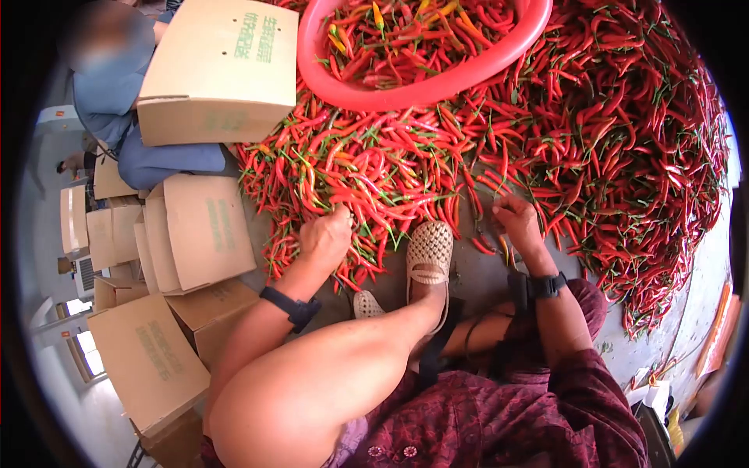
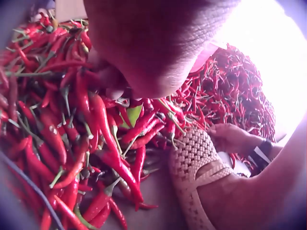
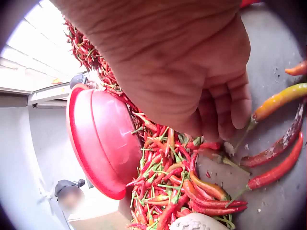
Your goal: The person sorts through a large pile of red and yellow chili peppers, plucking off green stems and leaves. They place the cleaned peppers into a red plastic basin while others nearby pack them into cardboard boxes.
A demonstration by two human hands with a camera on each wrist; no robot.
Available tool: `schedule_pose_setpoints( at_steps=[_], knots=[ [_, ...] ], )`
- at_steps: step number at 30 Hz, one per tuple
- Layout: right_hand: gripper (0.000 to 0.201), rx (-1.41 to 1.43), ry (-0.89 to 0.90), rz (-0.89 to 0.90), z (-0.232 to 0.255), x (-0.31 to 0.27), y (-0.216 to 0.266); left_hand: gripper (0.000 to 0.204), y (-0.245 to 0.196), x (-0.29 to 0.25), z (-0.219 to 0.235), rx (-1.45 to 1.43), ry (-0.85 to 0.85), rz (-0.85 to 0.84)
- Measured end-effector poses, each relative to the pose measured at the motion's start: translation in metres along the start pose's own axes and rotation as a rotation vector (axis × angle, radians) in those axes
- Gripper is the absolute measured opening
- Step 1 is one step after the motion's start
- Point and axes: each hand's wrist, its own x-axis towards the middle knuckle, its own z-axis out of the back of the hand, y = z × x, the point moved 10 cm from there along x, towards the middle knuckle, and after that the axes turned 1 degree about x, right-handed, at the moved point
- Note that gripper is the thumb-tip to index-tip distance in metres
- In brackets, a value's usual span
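Observation:
Red chili peppers (image 1: 367, 171) with green stems lie in a heap before me. My left hand (image 1: 326, 235) is at the near edge of the heap, its fingers curled and pinching a red chili pepper; in the left wrist view its fingertips are partly hidden. My right hand (image 1: 518, 221) is low over the grey floor, right of my woven shoe (image 1: 429, 253), with its fingers curled. Its thumb is hidden in the right wrist view, and I cannot tell whether it holds a pepper. Beside it on the floor lie a yellow-orange chili (image 3: 280, 101) and a red chili (image 3: 276, 165).
A large pink basin (image 1: 421, 95) full of chilies stands on the heap. More chilies (image 1: 624, 156) spread out to the right. Cardboard boxes (image 1: 207, 226) are stacked at the left. Behind a large carton (image 1: 226, 54) sits another person (image 1: 109, 101).

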Motion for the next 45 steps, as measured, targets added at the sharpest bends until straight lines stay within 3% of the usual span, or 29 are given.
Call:
schedule_pose_setpoints(
  at_steps=[3,8,13,14,16,22,26,31,33,37,42,45],
  knots=[
    [0.008,0.054,-0.008,0.04,0.0,-0.004,0.01,0.014,0.023,0.0,0.023,-0.169,-0.079,0.158],
    [0.008,0.029,0.028,0.078,-0.014,-0.001,0.009,0.014,0.051,-0.004,0.046,-0.069,-0.221,0.255],
    [0.008,0.079,-0.053,0.057,-0.007,0.0,0.004,0.02,0.006,-0.019,0.021,-0.107,-0.167,-0.083],
    [0.009,0.081,-0.075,0.043,-0.002,0.0,0.004,0.023,-0.007,-0.026,0.014,-0.107,-0.229,-0.209],
    [0.009,0.11,-0.105,0.016,0.002,0.0,0.0,0.026,-0.023,-0.034,0.027,-0.13,-0.333,-0.287],
    [0.01,0.158,-0.123,0.013,0.001,-0.001,-0.006,0.015,-0.024,-0.014,-0.001,-0.053,-0.281,-0.287],
    [0.009,0.169,-0.15,0.026,0.01,-0.012,0.0,0.002,-0.022,-0.016,-0.007,-0.001,-0.351,-0.273],
    [0.009,0.251,-0.157,0.068,-0.002,-0.026,0.015,0.016,0.002,-0.025,-0.014,-0.061,-0.236,-0.164],
    [0.007,0.204,-0.06,0.134,-0.027,-0.025,0.019,0.019,-0.003,-0.031,-0.01,-0.058,-0.247,-0.161],
    [0.006,0.196,0.057,0.083,-0.066,-0.043,0.037,0.017,-0.028,-0.03,-0.002,-0.013,-0.305,-0.289],
    [0.007,0.259,0.085,0.051,-0.069,-0.042,0.041,0.003,-0.029,-0.016,-0.017,0.016,-0.286,-0.367],
    [0.008,0.273,0.11,0.111,-0.077,-0.047,0.059,0.008,-0.007,-0.015,-0.002,-0.354,-0.27,-0.2]
  ],
)
